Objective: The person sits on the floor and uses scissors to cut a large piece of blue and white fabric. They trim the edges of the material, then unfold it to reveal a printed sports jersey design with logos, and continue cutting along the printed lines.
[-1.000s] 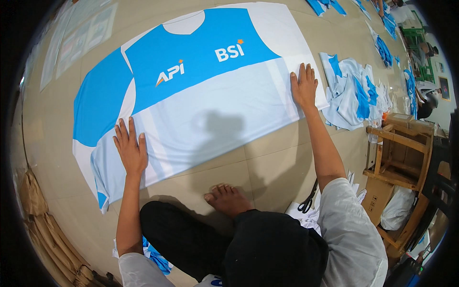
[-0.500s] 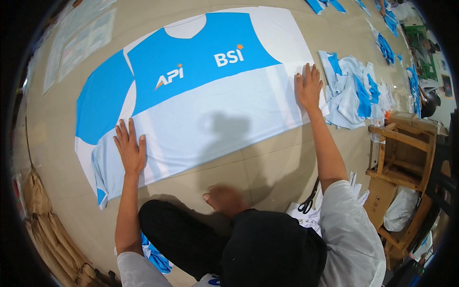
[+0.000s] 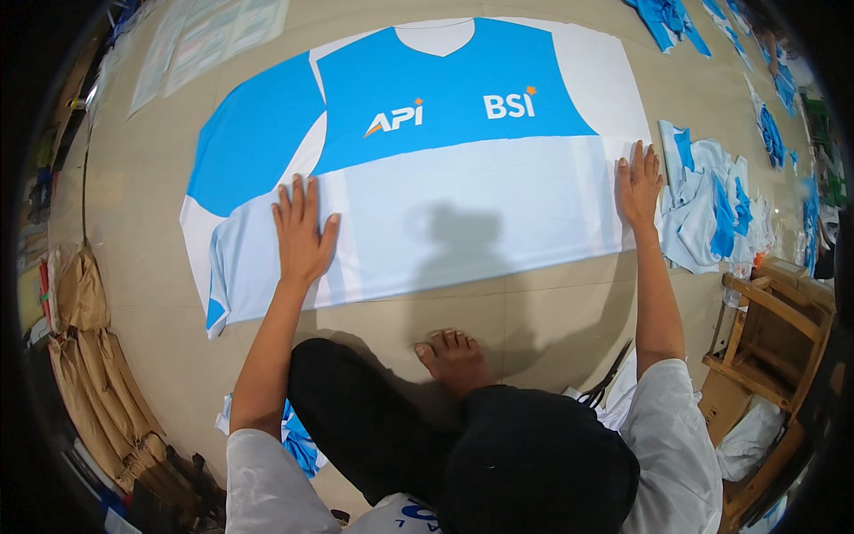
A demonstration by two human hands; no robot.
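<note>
A large blue, white and pale-blue printed fabric piece [image 3: 391, 236], shaped like a jersey front, is spread on the tiled floor. White lettering with orange accents runs across its blue chest, below a white neckline. My left hand [image 3: 304, 236] lies flat on the pale lower part, fingers spread, beside the blue sleeve-like area. At the right end of the fabric my right hand [image 3: 639, 187] also lies flat with fingers outstretched. Neither hand holds anything. By my right forearm, black-handled scissors [image 3: 605, 384] rest on white cloth.
Crumpled blue and white fabric [image 3: 707, 209] lies right of the spread piece. A wooden frame stool [image 3: 774, 329] and a cardboard box [image 3: 725, 400] stand at right. Brown paper rolls [image 3: 102, 383] are at left. My bare foot [image 3: 455, 360] is near the fabric's lower edge.
The view has turned, so the fabric appears farther right. Both hands remain flat on the fabric. My foot, blurred earlier, now shows sharply.
</note>
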